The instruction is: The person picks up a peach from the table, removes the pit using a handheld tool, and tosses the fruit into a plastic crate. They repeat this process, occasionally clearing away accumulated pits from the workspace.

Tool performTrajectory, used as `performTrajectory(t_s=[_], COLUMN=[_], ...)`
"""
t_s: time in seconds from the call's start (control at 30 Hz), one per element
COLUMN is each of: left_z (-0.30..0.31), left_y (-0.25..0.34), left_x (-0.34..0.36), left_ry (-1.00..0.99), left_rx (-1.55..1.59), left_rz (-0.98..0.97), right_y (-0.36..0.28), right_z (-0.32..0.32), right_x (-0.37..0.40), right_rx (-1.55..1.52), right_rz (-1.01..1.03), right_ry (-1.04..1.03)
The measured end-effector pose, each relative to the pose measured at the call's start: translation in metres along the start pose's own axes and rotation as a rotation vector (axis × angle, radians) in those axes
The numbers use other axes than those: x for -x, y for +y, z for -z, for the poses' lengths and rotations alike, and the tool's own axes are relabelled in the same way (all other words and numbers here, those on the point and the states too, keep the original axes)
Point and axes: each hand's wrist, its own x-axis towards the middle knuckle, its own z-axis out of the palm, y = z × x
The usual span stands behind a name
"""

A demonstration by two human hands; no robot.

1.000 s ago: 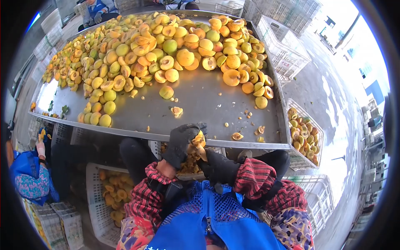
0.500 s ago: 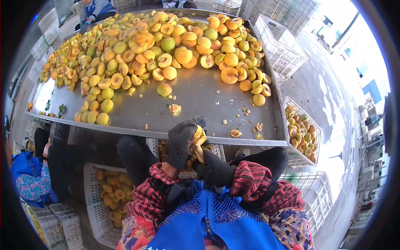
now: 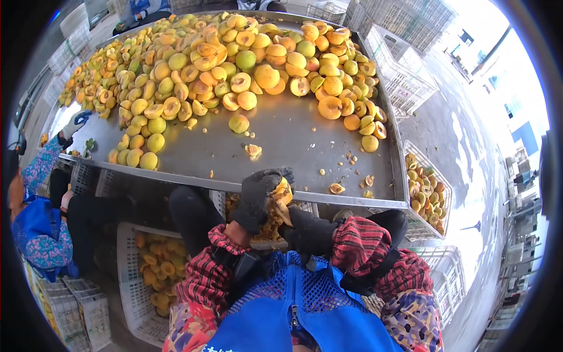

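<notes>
Both my hands wear dark gloves and meet just below the near edge of the metal table (image 3: 281, 141). Fingers of my left hand (image 3: 262, 196) wrap round a yellow-orange fruit (image 3: 282, 192). My right hand (image 3: 308, 230) is closed close beside it, at the fruit's lower side; a thin brownish piece (image 3: 284, 212) sticks out between the hands. Whether that piece is fruit or a tool is unclear. Beyond them, halved and whole fruits (image 3: 205, 58) lie heaped on the table, with one loose fruit (image 3: 238, 123) and small scraps (image 3: 253, 151) nearer me.
A crate of fruit (image 3: 126, 264) stands at my lower left, another (image 3: 448, 205) beyond the table's right corner. Below my hands is a partly hidden crate (image 3: 218, 202). A co-worker (image 3: 44, 234) sits at left, a gloved hand (image 3: 76, 122) over the table. Crates (image 3: 404, 76) stand at upper right.
The co-worker at left now reaches a gloved hand onto the table's left side. My view has shifted slightly. My hands remain together round the fruit, with my right hand slightly lower and turned.
</notes>
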Motion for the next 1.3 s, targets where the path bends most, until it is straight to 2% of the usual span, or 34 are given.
performTrajectory(t_s=[0.1, 0.2, 0.3, 0.4, 0.5, 0.6, 0.7, 0.8, 0.9, 1.0, 1.13, 1.2, 1.27, 1.3], left_z=[0.007, 0.002, 0.005, 0.005, 0.013, 0.0, -0.001, 0.0, 0.002, 0.005, -0.001, 0.004, 0.0, 0.0], left_y=[-0.011, -0.007, 0.005, 0.008, 0.019, 0.034, 0.035, 0.029, 0.012, 0.002, 0.008, 0.01, 0.02, 0.017], left_x=[-0.001, 0.0, 0.002, -0.001, 0.001, 0.01, 0.01, 0.011, 0.009, 0.007, 0.009, 0.008, 0.019, 0.019], left_ry=[0.033, 0.028, -0.121, -0.142, -0.317, -0.293, -0.257, -0.303, -0.149, -0.113, -0.118, -0.178, -0.142, -0.116], left_rx=[-0.327, -0.182, -0.622, -0.468, -0.548, -0.002, 0.589, 0.548, 0.14, 0.044, 0.005, -0.005, -0.356, -0.355], left_rz=[-0.229, -0.12, -0.358, -0.257, -0.489, 0.048, 0.362, 0.218, 0.023, -0.06, -0.125, -0.089, -0.19, -0.187], right_y=[0.009, 0.005, 0.008, 0.01, 0.009, -0.001, 0.001, 0.007, 0.003, 0.007, -0.009, -0.011, -0.009, -0.008], right_z=[-0.003, -0.001, 0.003, 0.005, 0.004, 0.013, 0.01, 0.006, 0.003, -0.002, 0.0, -0.001, -0.003, -0.004], right_x=[-0.004, -0.004, -0.005, -0.003, -0.003, 0.008, 0.006, 0.003, 0.008, 0.004, 0.021, 0.021, 0.017, 0.014], right_rx=[-0.114, -0.094, -0.04, -0.084, -0.411, -0.655, -0.675, -0.691, -0.555, -0.396, -0.518, -0.567, -0.598, -0.612], right_rz=[0.039, -0.008, -0.039, 0.01, 0.03, 0.049, 0.071, 0.078, 0.055, 0.094, 0.034, 0.021, 0.029, 0.035], right_ry=[0.004, -0.006, -0.043, -0.054, -0.054, -0.18, -0.206, -0.199, -0.025, 0.032, -0.04, -0.066, -0.081, -0.087])
